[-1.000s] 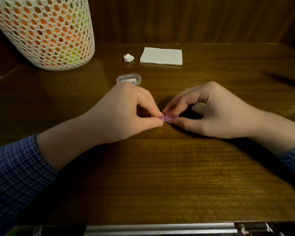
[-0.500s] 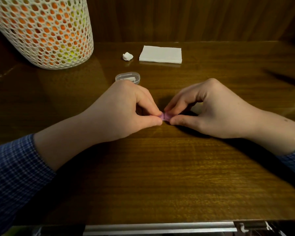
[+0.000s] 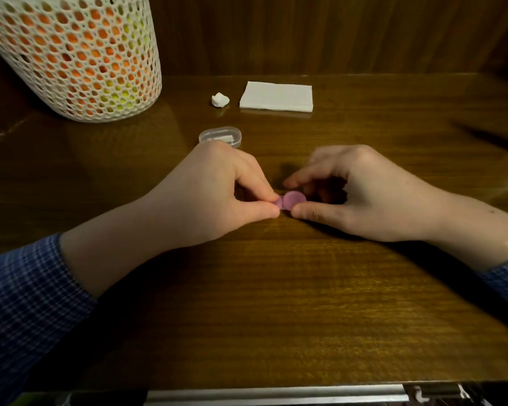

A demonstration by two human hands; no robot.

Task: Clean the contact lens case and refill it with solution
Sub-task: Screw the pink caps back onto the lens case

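On the dark polished wooden tabletop [image 3: 276, 303], your left hand [image 3: 206, 197] pinches the left end of the small pink plastic contact lens case [image 3: 291, 200] between thumb and forefinger, while your right hand [image 3: 373, 194] grips its round right cap with thumb below and curled fingers above, both wrists resting low on the wood. With so little of the case to hold, a hard twist could make it slip and skid, or spill whatever is inside. Beyond lie a clear oval plastic box [image 3: 220, 136], a crumpled white wad [image 3: 220, 99] and a folded white tissue [image 3: 276, 96].
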